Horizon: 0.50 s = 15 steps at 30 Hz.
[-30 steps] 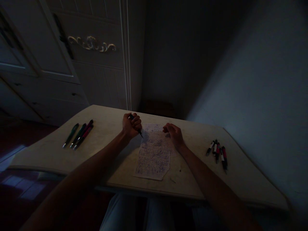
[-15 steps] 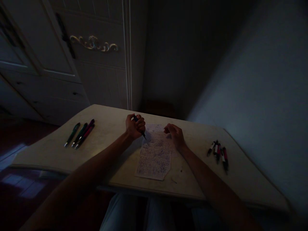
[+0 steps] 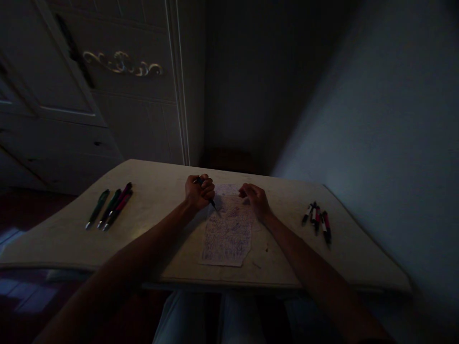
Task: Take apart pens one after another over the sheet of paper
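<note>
My left hand (image 3: 200,192) is closed in a fist around a dark pen (image 3: 212,203), its tip slanting down at the upper left of a scribbled sheet of paper (image 3: 227,236). Dense blue-violet ink covers that sheet, and its lower right corner is cut off or torn. Beyond it, another sheet (image 3: 226,189) with marks is partly covered. Over the upper right of the papers, my right hand (image 3: 255,198) has its fingers curled together; whether anything small is between them is hidden in the dim light.
On the left of the pale table (image 3: 158,267) lie several green and purple-pink pens (image 3: 114,208). A small heap of black, white and red pens (image 3: 317,220) lies to the right. A cabinet (image 3: 139,119) stands behind, and a wall (image 3: 380,143) borders the right side.
The view has turned slightly to the right, so the table and pens appear further left. Both hands keep nearly the same pose over the paper, with the pen still in the left fist.
</note>
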### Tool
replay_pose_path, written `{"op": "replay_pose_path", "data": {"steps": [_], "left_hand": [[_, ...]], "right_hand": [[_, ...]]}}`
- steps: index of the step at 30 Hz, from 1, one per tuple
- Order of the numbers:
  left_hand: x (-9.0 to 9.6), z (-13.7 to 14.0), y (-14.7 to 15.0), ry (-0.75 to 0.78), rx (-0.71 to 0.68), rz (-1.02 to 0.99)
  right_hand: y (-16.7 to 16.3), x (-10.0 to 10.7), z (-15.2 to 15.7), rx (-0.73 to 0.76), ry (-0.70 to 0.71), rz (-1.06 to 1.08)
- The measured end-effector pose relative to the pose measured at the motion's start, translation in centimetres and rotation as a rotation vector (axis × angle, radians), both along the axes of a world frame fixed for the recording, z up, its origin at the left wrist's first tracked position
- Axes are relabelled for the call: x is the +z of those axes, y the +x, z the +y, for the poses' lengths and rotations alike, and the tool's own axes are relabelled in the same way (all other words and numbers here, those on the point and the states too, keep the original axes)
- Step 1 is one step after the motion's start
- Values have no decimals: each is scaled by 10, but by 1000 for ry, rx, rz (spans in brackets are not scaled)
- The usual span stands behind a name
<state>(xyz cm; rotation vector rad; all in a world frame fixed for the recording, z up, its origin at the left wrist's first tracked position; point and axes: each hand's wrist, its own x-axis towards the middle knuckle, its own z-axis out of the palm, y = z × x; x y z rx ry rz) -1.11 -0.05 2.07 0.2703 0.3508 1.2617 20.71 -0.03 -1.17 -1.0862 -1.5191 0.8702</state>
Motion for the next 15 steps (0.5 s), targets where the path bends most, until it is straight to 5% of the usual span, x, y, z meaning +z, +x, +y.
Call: {"op": "replay_pose_path", "data": {"steps": [15], "left_hand": [[-8,27,-7,-6,-17,-49]], "right_hand": [[2,-3,4,-200,24,54]]}}
